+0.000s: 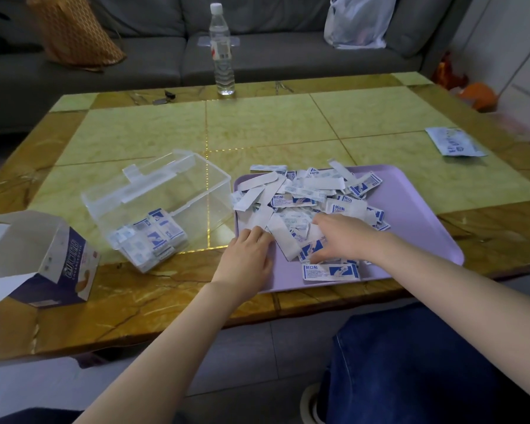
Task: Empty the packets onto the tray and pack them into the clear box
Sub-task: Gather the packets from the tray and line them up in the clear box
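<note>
A lilac tray (pixel 410 215) lies on the table with a heap of white and blue plaster packets (pixel 306 194) spread over it. To its left the clear box (pixel 166 197) stands tilted with its lid up, and a stack of packets (pixel 153 237) lies in its near corner. My left hand (pixel 248 255) rests at the tray's left edge, fingertips touching a white packet. My right hand (pixel 343 237) lies over the near side of the heap, with its fingers curled down onto several packets. One packet (pixel 331 272) lies alone near the tray's front edge.
An opened cardboard carton (pixel 43 258) lies on its side at the table's left edge. A water bottle (pixel 222 50) stands at the far edge, and a flat foil pouch (pixel 455 142) lies at the right. A grey sofa runs behind the table.
</note>
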Demonstrator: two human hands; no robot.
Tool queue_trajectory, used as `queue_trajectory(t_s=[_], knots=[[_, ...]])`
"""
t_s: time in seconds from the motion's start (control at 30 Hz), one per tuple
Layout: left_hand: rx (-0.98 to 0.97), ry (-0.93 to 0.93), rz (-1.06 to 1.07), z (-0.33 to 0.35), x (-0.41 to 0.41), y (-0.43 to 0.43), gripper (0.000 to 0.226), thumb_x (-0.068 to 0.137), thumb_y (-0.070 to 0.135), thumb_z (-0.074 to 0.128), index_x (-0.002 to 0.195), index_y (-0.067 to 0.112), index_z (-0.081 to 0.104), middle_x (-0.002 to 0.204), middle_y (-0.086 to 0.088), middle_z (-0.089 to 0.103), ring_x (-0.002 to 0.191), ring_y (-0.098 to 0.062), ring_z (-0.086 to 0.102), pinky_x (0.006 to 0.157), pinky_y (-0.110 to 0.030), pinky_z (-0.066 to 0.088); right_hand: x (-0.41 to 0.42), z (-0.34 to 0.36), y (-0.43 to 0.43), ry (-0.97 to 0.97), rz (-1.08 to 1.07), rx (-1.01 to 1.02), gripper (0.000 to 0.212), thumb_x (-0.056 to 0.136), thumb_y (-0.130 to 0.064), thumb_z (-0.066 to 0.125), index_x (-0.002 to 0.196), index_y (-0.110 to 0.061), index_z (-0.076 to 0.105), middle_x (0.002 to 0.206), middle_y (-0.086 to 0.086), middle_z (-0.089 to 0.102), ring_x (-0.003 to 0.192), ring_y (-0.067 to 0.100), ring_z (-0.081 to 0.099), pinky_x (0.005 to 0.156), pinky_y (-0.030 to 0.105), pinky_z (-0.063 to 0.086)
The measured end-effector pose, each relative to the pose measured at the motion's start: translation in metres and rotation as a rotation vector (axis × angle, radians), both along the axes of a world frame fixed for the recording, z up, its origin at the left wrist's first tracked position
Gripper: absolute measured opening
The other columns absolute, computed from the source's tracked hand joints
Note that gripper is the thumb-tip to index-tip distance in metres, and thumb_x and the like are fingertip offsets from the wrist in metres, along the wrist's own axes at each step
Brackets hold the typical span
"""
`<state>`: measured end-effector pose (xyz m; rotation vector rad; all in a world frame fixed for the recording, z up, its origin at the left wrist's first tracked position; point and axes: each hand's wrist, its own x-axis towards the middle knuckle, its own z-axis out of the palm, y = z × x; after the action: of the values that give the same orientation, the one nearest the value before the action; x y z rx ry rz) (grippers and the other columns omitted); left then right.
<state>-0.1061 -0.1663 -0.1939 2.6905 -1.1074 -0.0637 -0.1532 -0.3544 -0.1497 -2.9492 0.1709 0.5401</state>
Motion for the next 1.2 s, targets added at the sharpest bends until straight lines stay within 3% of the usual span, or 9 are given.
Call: queue_trajectory(t_s=[0.13,0.27,0.43,0.67,0.77,0.87,0.97,1.07,1.2], knots=[[-0.001,-0.002,0.009,0.000,-0.001,0.000,0.034,0.098,0.025,0.035,0.129,0.018,0.044,0.127,0.000,0.045,0.115,-0.020,0.041,0.095,-0.030,0.037,0.003,-0.001,0.006,0.057,-0.017,0.068,0.053,0.081,-0.038,0.069,0.121,-0.011,0.045,0.116,0.006,0.055,0.103,0.022,0.052,0.080,0.034,0.043],[-0.001,0.006,0.006,0.002,-0.002,-0.001,0.036,0.096,0.024,0.036,0.131,0.020,0.044,0.128,-0.001,0.044,0.117,-0.021,0.040,0.097,-0.030,0.036,0.010,-0.008,0.014,0.048,-0.111,0.155,0.014,0.089,-0.023,0.057,0.088,-0.009,0.053,0.085,0.007,0.056,0.081,0.024,0.052,0.061,0.030,0.036],[-0.011,0.039,0.004,0.004,-0.002,0.001,0.037,0.096,0.023,0.038,0.132,0.026,0.045,0.129,0.001,0.044,0.118,-0.020,0.038,0.098,-0.029,0.034,0.025,-0.015,0.026,-0.031,-0.212,0.203,0.029,0.091,-0.009,0.045,0.062,-0.012,0.041,0.064,0.005,0.045,0.073,0.026,0.050,0.051,0.028,0.029],[-0.014,0.131,-0.036,0.006,0.002,0.006,0.036,0.096,0.022,0.039,0.131,0.022,0.045,0.139,0.001,0.041,0.127,-0.020,0.035,0.105,-0.032,0.032,0.030,0.012,0.011,-0.242,-0.364,0.383,0.043,0.094,-0.026,0.052,0.059,-0.015,0.030,0.058,0.001,0.033,0.052,0.015,0.031,0.050,0.030,0.020],[-0.055,0.155,0.029,0.005,0.002,0.002,0.028,0.096,0.031,0.043,0.120,0.017,0.048,0.126,-0.002,0.049,0.118,-0.021,0.043,0.098,-0.033,0.038,0.032,0.016,0.004,-0.353,-0.393,0.440,0.041,0.096,-0.028,0.049,0.061,-0.018,0.029,0.061,0.003,0.039,0.053,0.015,0.033,0.050,0.029,0.020],[-0.153,0.233,0.160,0.013,-0.003,-0.009,0.034,0.093,0.042,0.046,0.109,0.012,0.046,0.107,-0.003,0.050,0.103,-0.020,0.046,0.087,-0.029,0.038,0.031,0.014,0.002,-0.409,-0.425,0.460,0.032,0.098,-0.032,0.044,0.069,-0.018,0.037,0.072,0.005,0.050,0.065,0.020,0.048,0.057,0.029,0.029],[-0.250,0.321,0.279,0.019,-0.004,-0.019,0.041,0.092,0.051,0.042,0.101,0.012,0.044,0.101,-0.003,0.048,0.103,-0.022,0.043,0.084,-0.030,0.034,0.026,0.014,0.002,-0.477,-0.449,0.460,0.034,0.099,-0.030,0.041,0.070,-0.014,0.035,0.064,0.001,0.039,0.059,0.017,0.038,0.055,0.032,0.026],[-0.194,0.291,0.328,0.018,-0.004,-0.027,0.057,0.088,0.063,0.039,0.105,0.009,0.044,0.109,-0.007,0.050,0.109,-0.026,0.042,0.090,-0.035,0.037,0.018,0.011,0.003,-0.385,-0.413,0.426,0.032,0.098,-0.028,0.044,0.069,-0.017,0.037,0.067,-0.001,0.042,0.058,0.013,0.040,0.052,0.029,0.029],[0.068,0.123,0.327,0.017,-0.007,-0.044,0.078,0.082,0.070,0.040,0.124,0.005,0.038,0.127,-0.011,0.043,0.121,-0.028,0.036,0.097,-0.040,0.034,0.018,-0.009,0.013,-0.151,-0.382,0.354,0.022,0.092,-0.029,0.057,0.088,-0.008,0.055,0.087,0.009,0.057,0.083,0.026,0.055,0.060,0.027,0.038]])
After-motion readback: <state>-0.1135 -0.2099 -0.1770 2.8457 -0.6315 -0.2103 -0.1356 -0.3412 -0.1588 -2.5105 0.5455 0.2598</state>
